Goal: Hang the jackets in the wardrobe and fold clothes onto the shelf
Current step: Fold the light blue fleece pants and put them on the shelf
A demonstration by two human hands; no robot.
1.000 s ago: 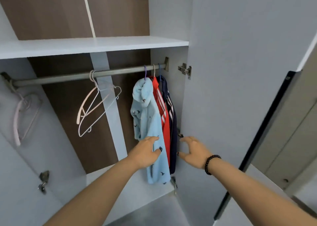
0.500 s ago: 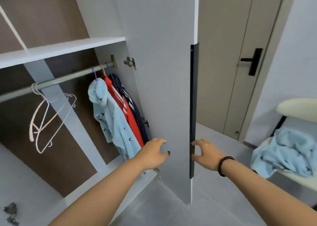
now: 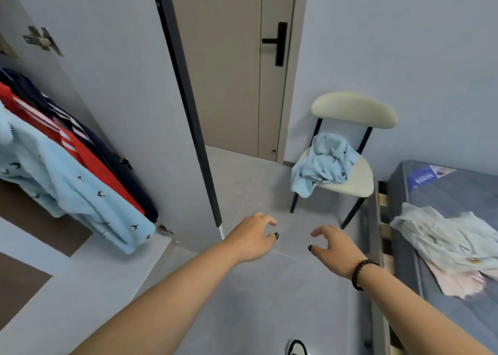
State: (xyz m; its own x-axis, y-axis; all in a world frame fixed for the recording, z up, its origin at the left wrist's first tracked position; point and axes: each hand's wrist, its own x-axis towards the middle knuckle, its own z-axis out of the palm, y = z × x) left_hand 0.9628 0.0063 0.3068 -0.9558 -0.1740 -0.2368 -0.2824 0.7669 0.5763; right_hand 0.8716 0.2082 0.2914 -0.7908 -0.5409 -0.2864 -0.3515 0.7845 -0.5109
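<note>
Beside the open wardrobe door (image 3: 129, 107), on its hinge side, three jackets hang close together and slant across the view, long axes running from upper left to lower right, hems toward the door's lower edge. Nearest is a light blue fleece jacket (image 3: 80, 193) dotted with small dark bird shapes; behind it, touching, hangs a red jacket (image 3: 89, 163) with white stripes, and behind that a navy jacket (image 3: 126, 182), also white-striped, lying against the door's inner face. Their hangers are out of view.

Past the door's dark edge strip stands a cream chair (image 3: 353, 107) with black legs, against the wall beside a beige room door (image 3: 229, 72). A crumpled light blue garment (image 3: 322, 163) of the same bird pattern lies heaped on the seat, one end drooping over the seat's front edge toward the floor. Right of the chair, on a grey bed (image 3: 444, 193), lies a loose pile of pale clothes (image 3: 447, 239), with a pink piece (image 3: 455, 282) partly under it.

Between the wardrobe door and the bed, both arms reach out over the grey floor. The left hand (image 3: 253, 239) and the right hand (image 3: 334, 249) hang apart from each other, fingers loosely curled, each grip empty. A dark bead bracelet (image 3: 359, 274) circles the right wrist.
</note>
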